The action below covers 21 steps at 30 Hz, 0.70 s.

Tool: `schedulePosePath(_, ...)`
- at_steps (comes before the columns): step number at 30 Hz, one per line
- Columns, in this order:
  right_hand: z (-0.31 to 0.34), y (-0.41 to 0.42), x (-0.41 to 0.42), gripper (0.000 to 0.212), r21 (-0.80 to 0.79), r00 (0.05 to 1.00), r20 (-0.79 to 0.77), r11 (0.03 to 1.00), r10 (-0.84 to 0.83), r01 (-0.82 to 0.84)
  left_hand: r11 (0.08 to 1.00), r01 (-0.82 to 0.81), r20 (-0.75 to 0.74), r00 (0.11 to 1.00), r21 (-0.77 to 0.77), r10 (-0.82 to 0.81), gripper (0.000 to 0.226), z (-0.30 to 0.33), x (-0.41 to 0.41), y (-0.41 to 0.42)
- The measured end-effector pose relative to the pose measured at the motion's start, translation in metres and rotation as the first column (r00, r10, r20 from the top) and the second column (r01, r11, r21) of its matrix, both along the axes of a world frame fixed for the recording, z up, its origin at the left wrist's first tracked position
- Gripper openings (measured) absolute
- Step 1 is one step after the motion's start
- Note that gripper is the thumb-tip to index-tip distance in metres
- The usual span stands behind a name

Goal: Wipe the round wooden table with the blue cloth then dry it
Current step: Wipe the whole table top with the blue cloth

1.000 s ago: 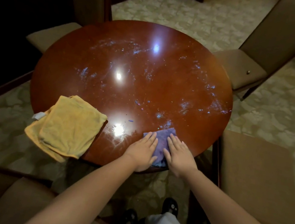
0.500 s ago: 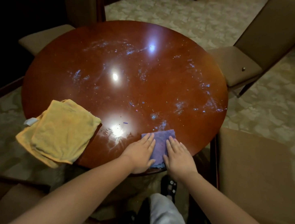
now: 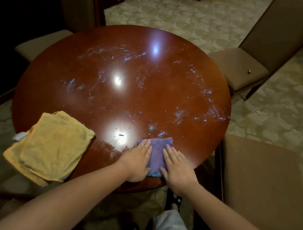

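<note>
Head view has the blue cloth (image 3: pixel 155 155) at the near right edge of the table (image 3: pixel 169 90), pinned under the flat, spread left hand (image 3: pixel 136 163) and right hand (image 3: pixel 177 170), so basically every smear lies farther out, meaning pushing away next.

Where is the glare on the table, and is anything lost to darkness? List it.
Head view: three bright glare spots on the table, the largest just left of the blue cloth, washing out the wood there; the upper left corner of the frame is nearly black; wide-angle distortion bends the chairs outward; both hands stay clearly lit.
</note>
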State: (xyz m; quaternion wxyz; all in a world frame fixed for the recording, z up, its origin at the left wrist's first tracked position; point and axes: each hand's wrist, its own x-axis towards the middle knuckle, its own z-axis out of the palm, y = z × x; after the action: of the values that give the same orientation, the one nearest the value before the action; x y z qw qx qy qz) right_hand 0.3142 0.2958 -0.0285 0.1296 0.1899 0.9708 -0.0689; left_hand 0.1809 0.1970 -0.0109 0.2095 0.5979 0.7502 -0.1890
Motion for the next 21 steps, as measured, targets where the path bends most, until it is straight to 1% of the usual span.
schedulePosePath(1,-0.002,0.004,-0.001,0.089,0.001,1.000,0.020,1.000,0.018,-0.018,1.000,0.005,0.000,1.000,-0.001,-0.005,0.073,0.000,-0.002,0.002)
schedulePosePath(2,-0.005,0.010,-0.004,0.086,-0.017,0.998,0.055,1.000,0.020,-0.019,1.000,-0.002,0.005,1.000,-0.001,0.002,0.073,0.000,-0.006,0.006)
schedulePosePath(4,-0.005,0.026,-0.020,0.067,-0.030,0.994,0.111,1.000,0.005,-0.002,0.999,-0.036,0.023,0.999,0.004,0.036,0.072,0.000,-0.013,0.018)
schedulePosePath(5,-0.002,0.033,-0.028,0.063,-0.016,0.992,0.123,1.000,0.007,-0.005,0.998,-0.062,0.032,0.998,0.013,0.061,0.072,0.001,-0.016,0.023)
schedulePosePath(7,-0.002,0.041,-0.038,0.062,-0.002,0.989,0.142,0.999,0.037,-0.037,0.994,-0.105,0.046,0.994,0.026,0.104,0.072,0.001,-0.019,0.029)
schedulePosePath(9,-0.001,0.040,-0.034,0.064,-0.023,0.984,0.168,0.998,0.058,-0.055,0.995,-0.102,0.053,0.993,0.020,0.101,0.072,0.000,-0.015,0.024)
schedulePosePath(10,0.000,0.036,-0.028,0.067,-0.025,0.982,0.176,0.997,0.073,-0.070,0.996,-0.085,0.046,0.995,0.014,0.085,0.073,-0.001,-0.013,0.020)
schedulePosePath(12,0.000,0.030,-0.018,0.080,-0.042,0.981,0.165,0.995,0.099,-0.093,0.998,-0.065,0.041,0.997,-0.001,0.065,0.075,-0.001,-0.013,0.016)
schedulePosePath(13,-0.002,0.033,-0.018,0.081,-0.040,0.980,0.168,0.994,0.104,-0.099,0.997,-0.074,0.048,0.996,-0.003,0.074,0.077,-0.001,-0.015,0.017)
schedulePosePath(16,-0.002,0.047,-0.038,0.066,-0.016,0.976,0.188,0.994,0.112,-0.111,0.993,-0.117,0.079,0.990,0.019,0.116,0.078,0.002,-0.021,0.029)
schedulePosePath(19,-0.002,0.050,-0.047,0.064,-0.018,0.975,0.191,0.994,0.114,-0.112,0.989,-0.144,0.081,0.987,0.043,0.141,0.076,0.004,-0.020,0.034)
schedulePosePath(21,-0.004,0.044,-0.035,0.064,-0.050,0.981,0.159,0.994,0.107,-0.101,0.991,-0.127,0.075,0.989,0.031,0.125,0.077,0.001,-0.015,0.026)
